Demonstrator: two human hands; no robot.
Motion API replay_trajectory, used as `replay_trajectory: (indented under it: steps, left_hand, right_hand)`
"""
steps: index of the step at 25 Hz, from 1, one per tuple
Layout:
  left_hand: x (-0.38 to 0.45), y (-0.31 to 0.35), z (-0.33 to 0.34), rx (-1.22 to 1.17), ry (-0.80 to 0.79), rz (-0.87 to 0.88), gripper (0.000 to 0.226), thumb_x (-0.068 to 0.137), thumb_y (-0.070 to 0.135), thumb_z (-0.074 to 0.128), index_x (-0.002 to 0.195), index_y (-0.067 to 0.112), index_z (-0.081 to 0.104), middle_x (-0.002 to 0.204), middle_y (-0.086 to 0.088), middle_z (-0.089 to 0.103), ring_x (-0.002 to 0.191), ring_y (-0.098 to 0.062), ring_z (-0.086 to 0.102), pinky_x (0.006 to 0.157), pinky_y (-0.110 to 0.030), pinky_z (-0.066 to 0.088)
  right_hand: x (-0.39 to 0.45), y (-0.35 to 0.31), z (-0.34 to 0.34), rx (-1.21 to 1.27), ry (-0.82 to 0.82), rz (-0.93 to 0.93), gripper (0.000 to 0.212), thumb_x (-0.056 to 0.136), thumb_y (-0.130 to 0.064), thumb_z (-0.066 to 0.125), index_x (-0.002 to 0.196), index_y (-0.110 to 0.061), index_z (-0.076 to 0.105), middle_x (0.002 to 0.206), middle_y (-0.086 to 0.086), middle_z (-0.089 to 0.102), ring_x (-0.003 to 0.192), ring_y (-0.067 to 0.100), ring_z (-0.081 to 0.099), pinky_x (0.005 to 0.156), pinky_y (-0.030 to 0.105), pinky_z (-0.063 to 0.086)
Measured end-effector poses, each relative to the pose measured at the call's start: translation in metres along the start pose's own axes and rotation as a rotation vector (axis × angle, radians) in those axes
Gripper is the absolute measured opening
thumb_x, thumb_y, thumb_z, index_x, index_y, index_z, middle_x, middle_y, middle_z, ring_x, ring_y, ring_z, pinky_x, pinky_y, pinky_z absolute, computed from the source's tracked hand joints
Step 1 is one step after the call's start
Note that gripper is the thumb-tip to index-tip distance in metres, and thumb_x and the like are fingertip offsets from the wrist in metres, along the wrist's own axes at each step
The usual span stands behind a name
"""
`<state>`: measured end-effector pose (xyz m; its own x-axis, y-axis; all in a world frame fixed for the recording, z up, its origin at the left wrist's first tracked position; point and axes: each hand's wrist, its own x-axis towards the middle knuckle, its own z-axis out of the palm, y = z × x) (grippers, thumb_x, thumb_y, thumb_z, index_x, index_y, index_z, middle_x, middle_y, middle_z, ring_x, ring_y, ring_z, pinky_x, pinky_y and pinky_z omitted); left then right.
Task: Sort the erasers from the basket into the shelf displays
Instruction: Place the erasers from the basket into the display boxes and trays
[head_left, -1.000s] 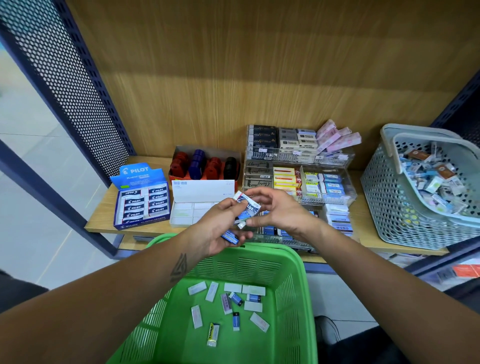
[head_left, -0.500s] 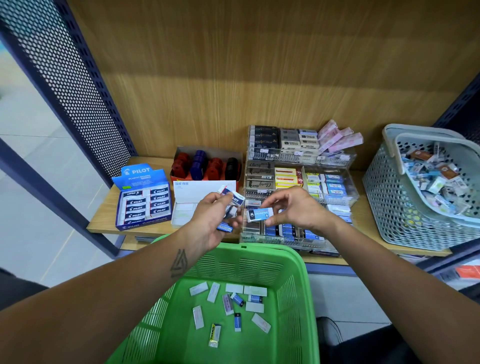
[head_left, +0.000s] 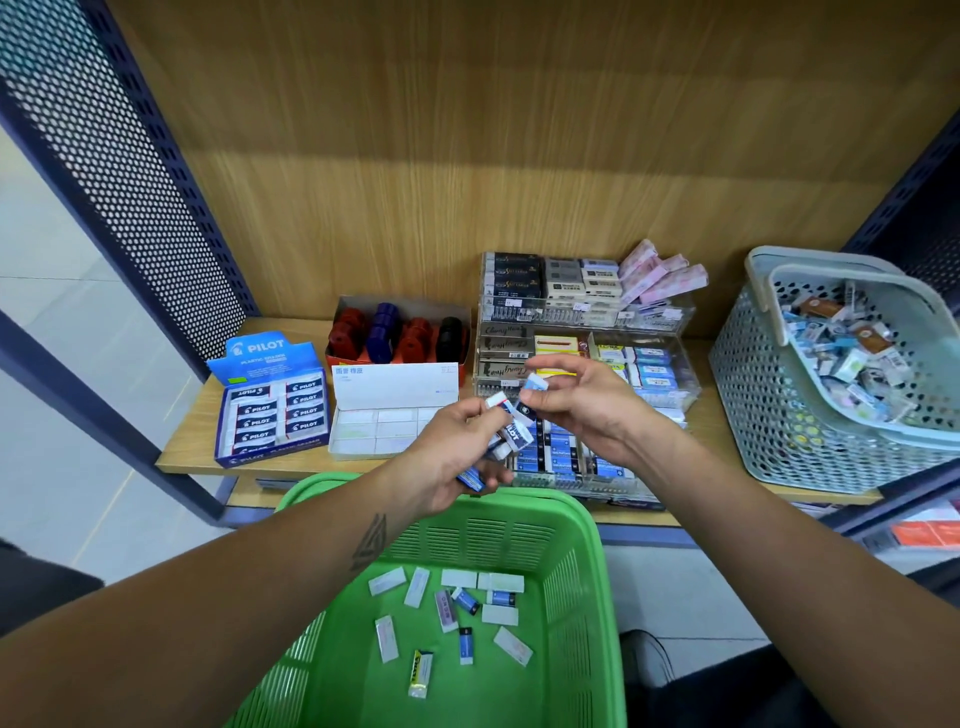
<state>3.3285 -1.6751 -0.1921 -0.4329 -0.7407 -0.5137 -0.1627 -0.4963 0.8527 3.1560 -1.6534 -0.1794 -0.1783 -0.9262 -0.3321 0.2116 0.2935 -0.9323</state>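
Note:
My left hand (head_left: 457, 457) grips a bunch of small erasers (head_left: 511, 431), blue-and-white Pilot ones among them, above the far rim of the green basket (head_left: 587, 525). My right hand (head_left: 587, 402) pinches one light-blue eraser (head_left: 535, 384) at its fingertips, just right of the bunch and in front of the clear tiered display (head_left: 670, 317). Several loose erasers (head_left: 457, 605) lie on the green basket's floor. A blue Pilot display box (head_left: 272, 410) and a white eraser box (head_left: 387, 415) stand on the shelf to the left.
A grey basket (head_left: 769, 405) full of mixed erasers stands at the shelf's right end. A red box of dark red, blue and black items (head_left: 400, 332) sits behind the white box. Perforated blue panels (head_left: 130, 171) flank the wooden shelf (head_left: 187, 441).
My right hand drew one light-blue eraser away from the bunch in my left hand, then lifted it up and back close beside the bunch. My left hand stayed put.

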Motion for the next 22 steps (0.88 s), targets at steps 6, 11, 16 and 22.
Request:
replay_trajectory:
  steps: [6, 11, 16, 22]
  left_hand:
    - [0.005, -0.001, 0.017, 0.006, -0.033, -0.019, 0.006, 0.097, 0.021, 0.061, 0.095, 0.016, 0.058, 0.078, -0.011, 0.066, 0.046, -0.026, 0.060, 0.040, -0.020, 0.036]
    - [0.009, 0.006, 0.024, -0.013, -0.034, -0.047, 0.008, 0.097, 0.020, 0.062, 0.094, 0.015, 0.058, 0.085, -0.013, 0.065, 0.046, -0.026, 0.059, 0.040, -0.022, 0.037]
    - [0.001, 0.005, 0.034, -0.039, -0.081, -0.057, 0.012, 0.098, 0.020, 0.062, 0.106, 0.012, 0.059, 0.091, -0.015, 0.068, 0.046, -0.024, 0.059, 0.041, -0.022, 0.038]
    - [-0.002, 0.003, 0.024, -0.074, -0.048, -0.056, 0.007, 0.097, 0.019, 0.064, 0.099, 0.013, 0.061, 0.104, -0.011, 0.066, 0.049, -0.025, 0.058, 0.042, -0.024, 0.039]
  right_hand:
    - [-0.008, -0.012, -0.048, -0.097, 0.122, -0.035, 0.027, 0.084, 0.010, 0.068, 0.107, -0.004, 0.070, 0.091, 0.010, 0.071, 0.076, 0.016, 0.066, 0.073, 0.028, 0.057]
    - [-0.009, 0.010, -0.095, -1.170, 0.230, -0.171, 0.020, 0.080, -0.001, 0.075, 0.089, -0.018, 0.073, 0.079, -0.002, 0.067, 0.079, 0.013, 0.064, 0.077, 0.027, 0.052]
    - [-0.007, 0.024, -0.085, -1.388, 0.049, -0.084, 0.014, 0.084, -0.008, 0.075, 0.094, -0.018, 0.074, 0.093, 0.000, 0.072, 0.089, 0.015, 0.067, 0.082, 0.029, 0.055]
    - [-0.014, 0.035, -0.081, -1.524, 0.159, -0.110, 0.017, 0.088, -0.010, 0.065, 0.093, -0.024, 0.072, 0.104, 0.002, 0.070, 0.092, 0.021, 0.065, 0.081, 0.030, 0.054]
